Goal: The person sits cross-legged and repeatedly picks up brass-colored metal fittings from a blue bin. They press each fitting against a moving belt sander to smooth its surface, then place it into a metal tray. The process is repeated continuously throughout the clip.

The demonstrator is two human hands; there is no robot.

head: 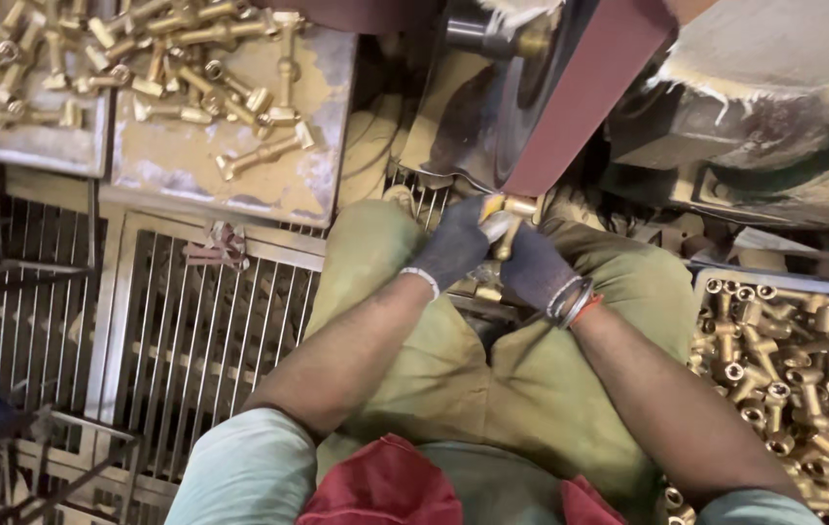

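Together, left hand [455, 248] and right hand [537, 267] grip the brass fitting [504, 226] upright, top against the belt [584, 92].

A metal workshop: a sanding belt [580, 92] runs on a grimy machine [774, 107], brass fittings [793, 379] fill a crate at the right edge, more [181, 58] lie on dusty trays [191, 170] over steel grating [200, 331].

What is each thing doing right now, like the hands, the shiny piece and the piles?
Left hand: gloved, grip closed on the brass fitting.
Right hand: gloved, grip closed on the same fitting.
Brass fitting: held at the lower end of the belt.
Sanding belt: reddish, slanting; moving or not, cannot tell.
Fittings on the tray: lying loose, scattered.
Fittings in the bin: heaped up.
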